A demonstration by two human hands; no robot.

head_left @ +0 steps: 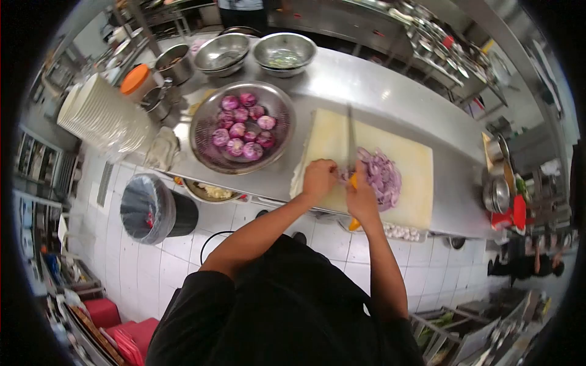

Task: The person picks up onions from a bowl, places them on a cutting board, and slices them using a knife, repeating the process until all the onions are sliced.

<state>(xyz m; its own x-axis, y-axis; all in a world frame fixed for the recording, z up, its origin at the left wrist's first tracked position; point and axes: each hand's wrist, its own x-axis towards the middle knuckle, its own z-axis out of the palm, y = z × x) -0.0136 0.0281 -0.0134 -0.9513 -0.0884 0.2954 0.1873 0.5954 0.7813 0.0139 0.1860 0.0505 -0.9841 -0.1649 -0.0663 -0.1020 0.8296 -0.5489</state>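
Note:
My right hand (362, 194) is closed around the yellow handle of a kitchen knife (351, 135), whose long blade points away from me over the white cutting board (412, 165). Just left of the blade, my left hand (320, 177) rests on the board with its fingers curled together. A bit of purple onion shows between the hands, but what the left fingertips grip is hidden. To the right of the knife lies a heap of sliced red onion (384, 179). Left of the board, a perforated metal colander (201, 149) holds several peeled red onions (238, 130).
Two metal bowls (285, 52) and a metal pot (174, 63) stand at the back left. Stacked white plates (101, 116) and a cloth (162, 149) sit at the left end. A lined bin (146, 207) is on the floor. Another person (528, 265) is at far right.

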